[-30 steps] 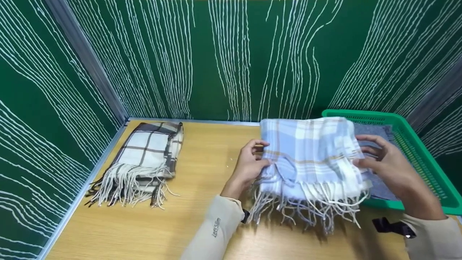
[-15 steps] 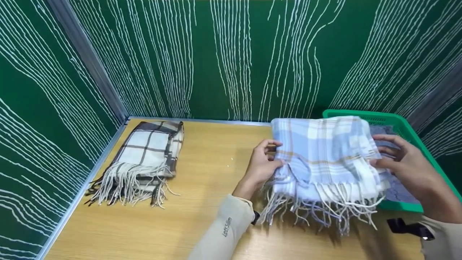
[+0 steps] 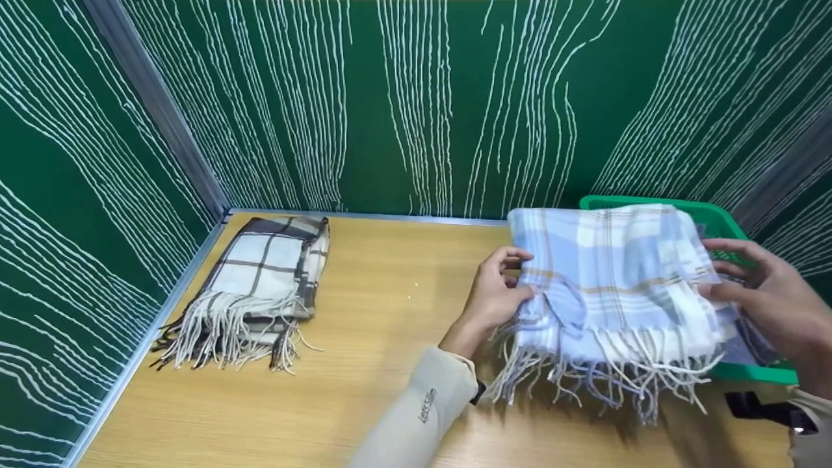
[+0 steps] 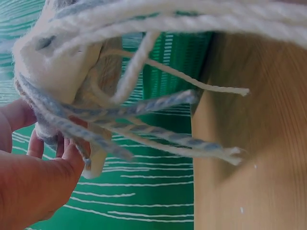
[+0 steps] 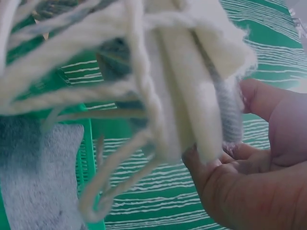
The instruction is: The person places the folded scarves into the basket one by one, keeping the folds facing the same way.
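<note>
the folded blue-and-white plaid scarf (image 3: 611, 260) has shifted rightward to the right of the frame, hiding more of the green basket (image 3: 754, 373); the carry seems still under way; the left hand (image 3: 495, 289) and right hand (image 3: 773, 296), fingers part-curled, grip its opposite side edges.

A plaid scarf (image 3: 611, 273) in pale blue and white with tan lines; a second scarf (image 3: 257, 266), white with a brown grid; a green basket (image 3: 754, 373); a yellowish wood-grain bench (image 3: 383, 273); green walls (image 3: 364, 110) with wavy white lines; beige sleeves (image 3: 406, 419).
</note>
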### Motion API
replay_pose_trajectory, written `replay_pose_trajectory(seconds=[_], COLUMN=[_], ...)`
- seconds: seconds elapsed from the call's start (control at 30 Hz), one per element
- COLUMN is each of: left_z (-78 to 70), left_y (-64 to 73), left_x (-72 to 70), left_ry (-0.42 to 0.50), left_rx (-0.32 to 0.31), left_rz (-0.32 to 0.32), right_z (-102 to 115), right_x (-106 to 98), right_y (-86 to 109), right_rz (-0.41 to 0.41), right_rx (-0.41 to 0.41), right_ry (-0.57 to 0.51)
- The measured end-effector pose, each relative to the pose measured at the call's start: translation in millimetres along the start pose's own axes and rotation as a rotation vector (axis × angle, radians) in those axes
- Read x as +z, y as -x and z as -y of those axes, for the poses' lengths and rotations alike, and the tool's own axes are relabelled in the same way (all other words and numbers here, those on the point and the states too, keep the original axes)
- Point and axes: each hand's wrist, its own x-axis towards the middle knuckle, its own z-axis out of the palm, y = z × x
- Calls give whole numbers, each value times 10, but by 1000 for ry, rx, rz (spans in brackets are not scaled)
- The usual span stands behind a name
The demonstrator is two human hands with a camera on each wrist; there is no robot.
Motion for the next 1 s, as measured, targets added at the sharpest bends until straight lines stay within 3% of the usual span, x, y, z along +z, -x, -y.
replay_pose_trajectory(seconds=[0.2, 0.3, 0.4, 0.6, 0.8, 1.0], left_z=[4, 3, -7, -11, 30, 51], left_y=[-41, -57, -70, -99, -115, -138], left_x=[115, 171, 221, 294, 374, 470], left_ry=[-5, -14, -24, -19, -5, -13], left_rx=[13, 25, 36, 77, 94, 139], left_rz=[8, 13, 19, 39, 52, 76], right_z=[-49, -67, -73, -110, -148, -239], right_x=[-101, -138, -176, -287, -379, -505], right_y=[28, 30, 23, 2, -16, -41], right_rz=[10, -18, -64, -93, -100, -75], right_rx=[-79, -100, -88, -133, -146, -190], right_ry=[-268, -240, -138, -213, -127, -253])
